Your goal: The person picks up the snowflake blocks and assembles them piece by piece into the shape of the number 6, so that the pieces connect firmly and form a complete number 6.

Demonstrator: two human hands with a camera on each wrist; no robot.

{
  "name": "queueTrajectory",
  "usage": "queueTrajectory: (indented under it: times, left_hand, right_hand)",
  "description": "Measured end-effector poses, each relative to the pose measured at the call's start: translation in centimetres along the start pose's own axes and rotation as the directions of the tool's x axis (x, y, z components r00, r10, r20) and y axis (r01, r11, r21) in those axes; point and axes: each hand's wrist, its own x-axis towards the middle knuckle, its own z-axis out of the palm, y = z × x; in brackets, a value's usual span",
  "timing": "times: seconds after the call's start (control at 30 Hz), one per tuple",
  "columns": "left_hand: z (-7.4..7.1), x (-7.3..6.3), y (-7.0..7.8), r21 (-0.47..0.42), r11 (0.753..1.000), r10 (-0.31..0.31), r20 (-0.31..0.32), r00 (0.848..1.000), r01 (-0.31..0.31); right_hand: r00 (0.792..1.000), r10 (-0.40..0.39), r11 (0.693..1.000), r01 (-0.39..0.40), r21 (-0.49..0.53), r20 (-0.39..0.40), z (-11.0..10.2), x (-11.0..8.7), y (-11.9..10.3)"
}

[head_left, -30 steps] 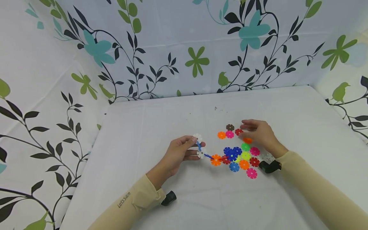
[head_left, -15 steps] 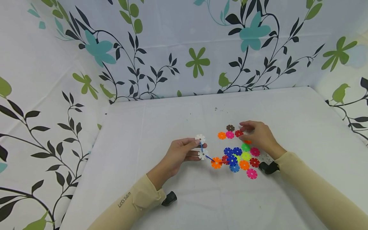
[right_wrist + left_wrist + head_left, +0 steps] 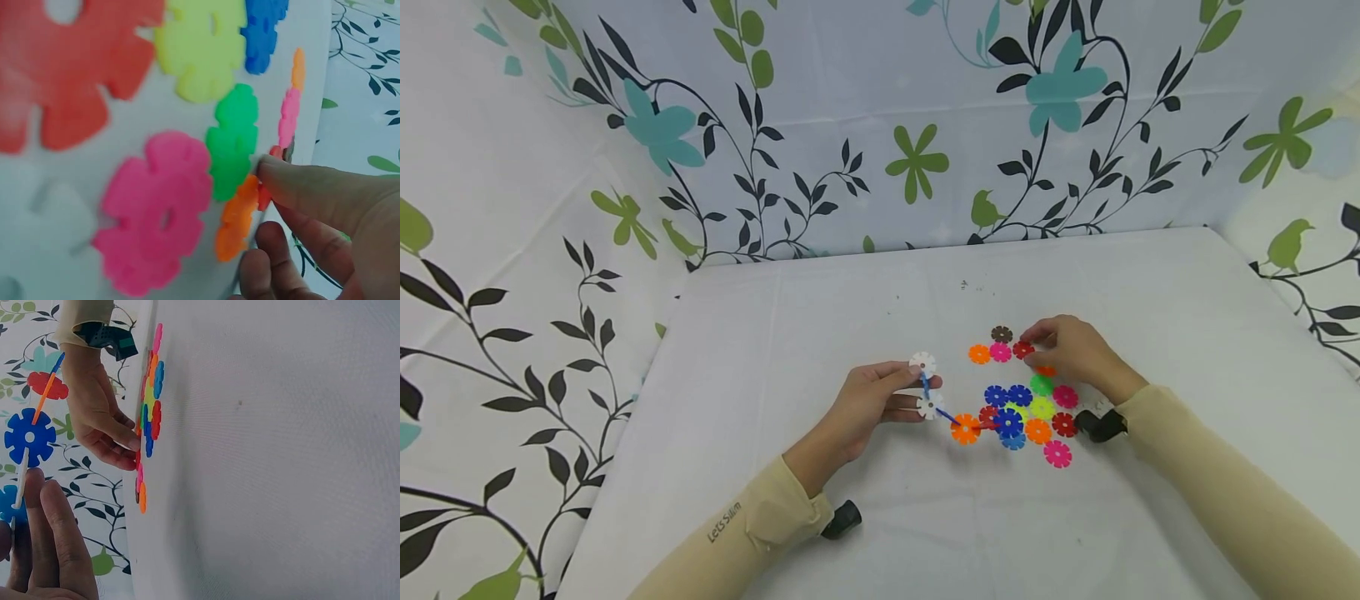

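Observation:
My left hand (image 3: 876,400) pinches a chain of slotted flower-shaped plastic discs at its white disc (image 3: 922,363). Below that come blue discs seen edge-on, a second white disc (image 3: 929,407) and an orange disc (image 3: 966,429), with red and dark blue at the far end. In the left wrist view the chain's blue disc (image 3: 30,437) stands above the fingertips. My right hand (image 3: 1077,354) reaches down at the table, thumb and fingers about a loose red disc (image 3: 1023,349). In the right wrist view, the thumb hides most of that red disc (image 3: 264,195).
Several loose discs lie flat around the right hand, among them a brown disc (image 3: 1002,334), a pink disc (image 3: 1000,352), a green disc (image 3: 1042,384) and a dark red disc (image 3: 1064,424). White cloth covers the table (image 3: 805,317). A patterned curtain (image 3: 820,108) hangs behind.
My right hand has come slightly left and down, its fingers closing about the red disc. The chain has dipped and turned a little in my left hand, which stays nearly in place.

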Motion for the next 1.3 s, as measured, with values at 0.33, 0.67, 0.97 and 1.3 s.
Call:
queueTrajectory:
  times: [0.33,0.67,0.97,1.3]
  left_hand:
    - [0.1,-0.1,-0.1,0.002,1.000,-0.011,0.005,1.000,0.011]
    - [0.1,-0.1,0.0,0.013,1.000,-0.007,0.008,1.000,0.007]
    - [0.2,-0.1,0.0,0.019,1.000,-0.017,-0.005,1.000,0.017]
    - [0.3,0.0,-0.1,0.042,0.999,-0.015,0.003,1.000,0.015]
  right_hand:
    - [0.997,0.014,1.000,-0.014,0.001,0.071,-0.5,0.7,-0.2]
    - [0.999,0.026,0.999,-0.027,0.034,0.025,-0.4,0.5,-0.3]
    - [0.999,-0.028,0.999,0.029,0.039,-0.020,-0.1,0.2,0.0]
    - [0.992,-0.114,0.981,0.120,0.152,-0.051,-0.3,-0.3,-1.2]
